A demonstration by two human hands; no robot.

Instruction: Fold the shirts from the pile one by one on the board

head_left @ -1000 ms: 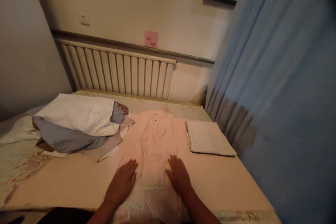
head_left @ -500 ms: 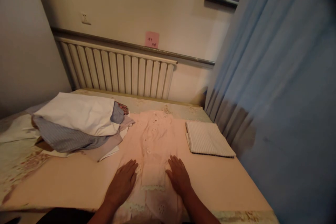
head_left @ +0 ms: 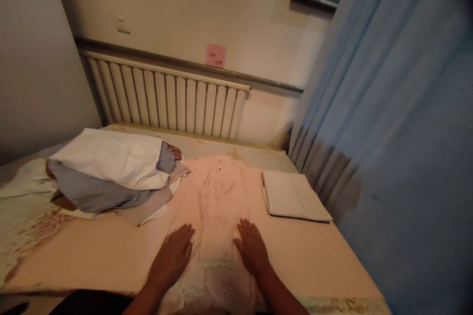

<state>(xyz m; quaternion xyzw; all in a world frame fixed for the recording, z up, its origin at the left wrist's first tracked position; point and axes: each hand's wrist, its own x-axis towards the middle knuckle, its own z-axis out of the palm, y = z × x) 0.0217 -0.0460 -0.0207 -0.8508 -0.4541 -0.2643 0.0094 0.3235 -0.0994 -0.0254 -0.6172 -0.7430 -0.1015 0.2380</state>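
Your left hand (head_left: 172,254) and right hand (head_left: 253,248) on the garment (head_left: 221,189), lower centre.
You have a clothes pile (head_left: 111,160) at mid-left, a cloth (head_left: 295,197) right of centre, the radiator (head_left: 170,101) behind, upper left.

Left hand (head_left: 173,252): palm down, flattened; fingers (head_left: 184,232) close together, aimed forward and inward; thumb (head_left: 187,252) lying near them on the inner side. Left forearm (head_left: 143,299): bare, slanting in from the lower edge.

Right hand (head_left: 253,247): palm down, fingers extended forward and inward, thumb angled inward. Right forearm (head_left: 283,296): bare, slanting inward. Pair: roughly level, apart.
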